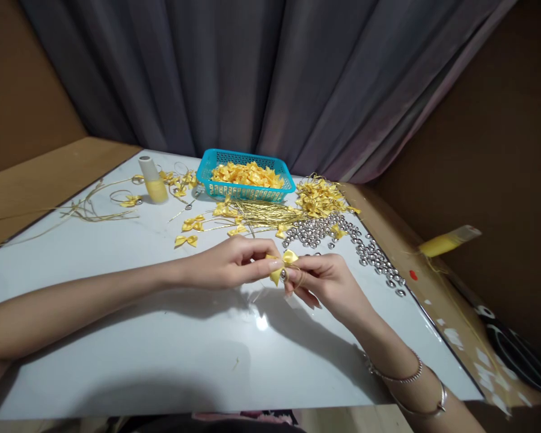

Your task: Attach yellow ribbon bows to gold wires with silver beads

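Observation:
Above the middle of the white tabletop (198, 349), both hands meet on one yellow ribbon bow (276, 276). My left hand (243, 261) is closed, pinching the bow between thumb and fingers. From the other side my right hand (329, 282) pinches at the bow's centre, where a silver bead (284, 273) shows. A thin gold cord (299, 278) loops out by the right fingertips; how it is joined to the bow is hidden. Just beyond the hands lie loose yellow bows (186, 241) and a spread of silver beads (313, 231).
A blue basket (202, 171) full of yellow bows stands at the back. Beside it are gold cords (265, 214) and a heap of corded bows (322, 197). Two small bottles, one upright (154, 180) and one lying (451, 240), and black-handled scissors (514, 349) flank the workspace.

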The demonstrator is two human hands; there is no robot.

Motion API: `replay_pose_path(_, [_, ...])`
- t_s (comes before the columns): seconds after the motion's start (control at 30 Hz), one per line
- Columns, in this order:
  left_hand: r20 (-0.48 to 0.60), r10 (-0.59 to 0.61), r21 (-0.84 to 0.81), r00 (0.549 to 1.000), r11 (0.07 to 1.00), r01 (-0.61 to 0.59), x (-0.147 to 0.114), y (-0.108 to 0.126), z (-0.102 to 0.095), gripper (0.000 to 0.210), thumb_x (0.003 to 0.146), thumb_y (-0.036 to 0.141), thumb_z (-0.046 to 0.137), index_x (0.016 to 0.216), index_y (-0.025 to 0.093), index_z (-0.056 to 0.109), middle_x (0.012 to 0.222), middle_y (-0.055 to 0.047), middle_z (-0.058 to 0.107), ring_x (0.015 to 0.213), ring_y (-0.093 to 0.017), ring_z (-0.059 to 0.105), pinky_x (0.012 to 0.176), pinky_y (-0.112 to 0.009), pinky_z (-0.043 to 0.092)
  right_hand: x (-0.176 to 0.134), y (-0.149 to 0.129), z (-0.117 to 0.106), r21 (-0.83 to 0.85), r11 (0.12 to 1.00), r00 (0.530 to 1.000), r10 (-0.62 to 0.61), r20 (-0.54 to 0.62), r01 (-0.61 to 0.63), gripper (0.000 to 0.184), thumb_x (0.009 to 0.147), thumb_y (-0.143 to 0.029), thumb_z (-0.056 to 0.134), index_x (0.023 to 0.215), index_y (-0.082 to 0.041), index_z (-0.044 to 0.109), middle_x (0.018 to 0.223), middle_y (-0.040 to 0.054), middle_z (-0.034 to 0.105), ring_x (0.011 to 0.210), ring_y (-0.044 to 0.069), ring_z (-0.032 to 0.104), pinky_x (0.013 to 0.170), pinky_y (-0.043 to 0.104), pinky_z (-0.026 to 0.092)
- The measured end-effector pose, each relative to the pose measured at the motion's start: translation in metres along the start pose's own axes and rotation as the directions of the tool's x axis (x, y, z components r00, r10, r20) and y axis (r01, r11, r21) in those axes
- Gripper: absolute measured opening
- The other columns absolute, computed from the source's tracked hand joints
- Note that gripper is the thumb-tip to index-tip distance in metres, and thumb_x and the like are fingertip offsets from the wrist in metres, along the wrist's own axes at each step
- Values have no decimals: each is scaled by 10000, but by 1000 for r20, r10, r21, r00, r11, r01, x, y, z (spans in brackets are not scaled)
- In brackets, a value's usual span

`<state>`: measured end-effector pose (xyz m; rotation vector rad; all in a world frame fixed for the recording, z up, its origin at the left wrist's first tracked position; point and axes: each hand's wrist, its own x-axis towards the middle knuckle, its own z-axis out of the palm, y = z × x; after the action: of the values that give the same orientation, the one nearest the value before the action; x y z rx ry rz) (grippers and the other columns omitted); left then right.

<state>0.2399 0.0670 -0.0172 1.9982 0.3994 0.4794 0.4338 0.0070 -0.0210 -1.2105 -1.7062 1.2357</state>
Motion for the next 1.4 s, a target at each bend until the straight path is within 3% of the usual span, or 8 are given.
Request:
replay_pose_path(0.1, [-17,64,154,998,986,-61,2,-1,1,234,931,304,410,800,154,532,594,39,422,512,-82,369,487,-194,285,-1,0,-8,-192,976,994,-107,-4,104,326,897,-361,504,654,-158,582,444,-37,477,383,77,420,412,215,329])
replay_pose_path(0.23, [-39,98,307,994,948,-81,5,-3,1,234,930,266,406,777,150,538,592,32,459,525,-86,423,523,-193,309,-6,-1,-18,-499,802,921,-390,-22,328,63,911,-244,493,913,-183,506,782,37,581,599,112,515,527,235,410])
replay_pose_path(0.43, [2,75,357,997,931,-71,5,-8,4,238,917,247,383,764,146,534,627,10,511,542,-91,455,521,-194,308,-3,9,-3,-712,474,749,-654,110,519,231,921,-172,464,1078,-225,302,803,25,536,611,137,497,533,262,412])
replay_pose_path(0.6, [82,60,353,995,932,-86,5,-11,7,192,877,202,370,768,143,517,626,15,491,546,-95,443,527,-199,317,5,22,8,-756,314,610,-780,139,575,363,892,-48,406,1203,-183,276,693,-9,493,545,140,446,511,270,408])
replay_pose_path(0.9, [134,-85,281,987,959,45,6,-11,8,210,881,221,388,753,138,533,611,27,483,537,-83,437,527,-198,314,-1,22,15,-666,436,560,-828,-33,605,383,813,44,458,1091,-203,366,783,11,505,597,126,486,537,284,438])
replay_pose_path(1.13, [169,-136,248,976,964,92,7,-13,6,264,907,268,375,697,151,483,604,33,439,551,-82,402,532,-202,305,-9,-6,7,-494,583,548,-803,-232,645,440,772,117,453,1000,-253,383,587,-90,240,460,101,330,487,261,349])
replay_pose_path(1.3, [177,-141,245,974,965,95,8,-15,3,267,909,279,381,702,149,489,605,29,449,548,-84,400,529,-208,300,-9,-6,8,-447,666,577,-744,-337,598,352,807,57,487,895,-267,382,594,-81,209,447,102,274,451,252,290])
replay_pose_path(1.4, [187,-169,197,968,972,131,8,-17,3,268,907,308,401,723,148,511,624,26,456,563,-86,398,531,-208,302,-8,-1,6,-425,739,603,-673,-429,522,308,834,-11,518,909,-274,376,586,-82,283,446,101,348,453,255,310])
